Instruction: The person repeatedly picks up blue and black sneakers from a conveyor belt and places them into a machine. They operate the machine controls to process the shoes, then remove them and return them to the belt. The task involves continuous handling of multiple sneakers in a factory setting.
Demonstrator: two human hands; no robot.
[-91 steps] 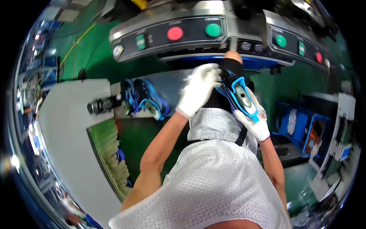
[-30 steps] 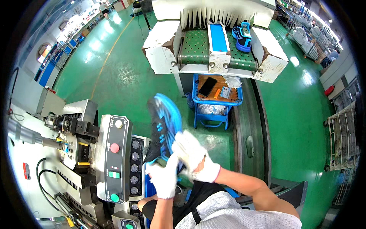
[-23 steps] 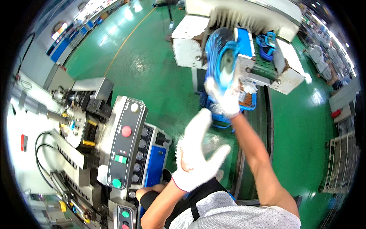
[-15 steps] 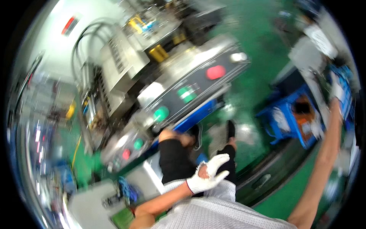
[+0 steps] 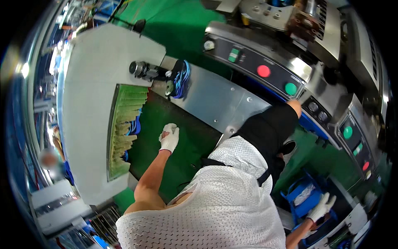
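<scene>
As the shoe (image 5: 181, 79) lies, its long axis runs forward, toe farthest.

No text can be read: the panel (image 5: 251, 65) bears small pale labels (image 5: 296, 78), one by the green button (image 5: 290, 89) and one by the switch (image 5: 233, 55) (too tiny and blurred to make out).

Metal bench (image 5: 207, 93), shoe (image 5: 181, 81) (blue-black) on top

The green floor (image 5: 178, 31) is showing in several places, a rack of thin bars (image 5: 104, 223) is standing at the lower left, and one bright light (image 5: 25, 69) is glowing near the left edge.
</scene>
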